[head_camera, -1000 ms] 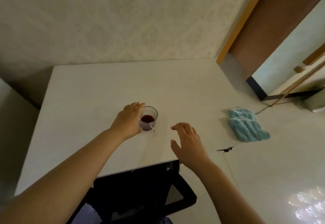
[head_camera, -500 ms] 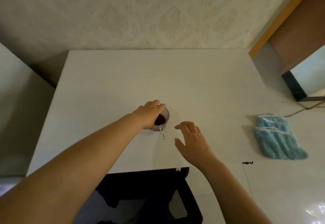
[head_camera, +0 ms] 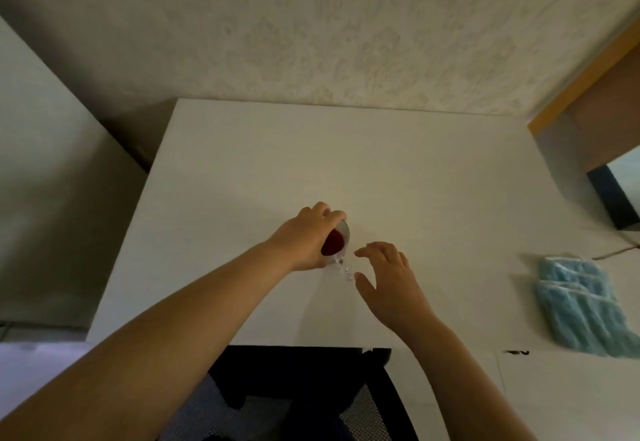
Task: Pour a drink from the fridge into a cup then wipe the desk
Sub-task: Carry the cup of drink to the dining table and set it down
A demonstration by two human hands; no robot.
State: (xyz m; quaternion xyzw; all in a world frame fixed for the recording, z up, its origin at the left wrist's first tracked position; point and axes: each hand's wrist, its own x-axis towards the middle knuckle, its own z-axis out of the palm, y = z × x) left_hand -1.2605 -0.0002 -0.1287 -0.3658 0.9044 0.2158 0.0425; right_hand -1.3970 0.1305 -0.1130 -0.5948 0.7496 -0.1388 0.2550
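Cup [head_camera: 336,240], small and clear-walled, stands near the middle of the desk [head_camera: 346,163], a little toward its front edge, about a third full of dark red drink [head_camera: 333,242]. Its mouth looks tipped toward the right, though I cannot be sure, since the left hand [head_camera: 304,236] hides most of the wall. That hand's fingers [head_camera: 325,212] are curled over the rim and far side, clamped on it. I judge it light, rigid and smooth, glass or hard plastic, breakable if glass, and slippery where wet. The sound hold is low round the wall, kept upright, because the drink sits loose inside and would stain. A short trail of clear drops [head_camera: 346,271] lies on the desk just beside its base, between the two hands. The right hand [head_camera: 391,281] hovers close by, fingers apart and relaxed, holding nothing. The desk top is white, flat and matt. Well off to the right lies a blue cloth [head_camera: 585,305], folded, soft and nubbly, likely absorbent, the obvious thing for wiping. A black mesh chair [head_camera: 298,385] sits under the front edge, and a pale textured wall [head_camera: 311,25] rises behind.
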